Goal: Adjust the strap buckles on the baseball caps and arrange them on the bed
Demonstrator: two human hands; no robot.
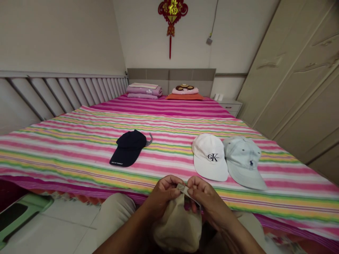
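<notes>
A beige cap point(178, 225) is held over my lap, just off the bed's front edge, with its back strap point(184, 191) uppermost. My left hand point(166, 194) pinches the strap near its buckle. On the other side, my right hand point(202, 194) grips the strap between thumb and fingers. Beyond my hands on the bed lie a white cap point(210, 153) with dark letters and a pale blue cap point(245, 158), their sides touching. Farther left rests a dark navy cap point(131, 144), its grey strap sticking out to the right.
The bed point(169, 127) has a striped cover. Folded purple bedding point(144, 92) and a pink pillow pile point(185, 91) sit by the headboard. A railing point(69, 90) runs along the left; a wardrobe point(286, 81) stands right. A green stool point(29, 211) is at lower left.
</notes>
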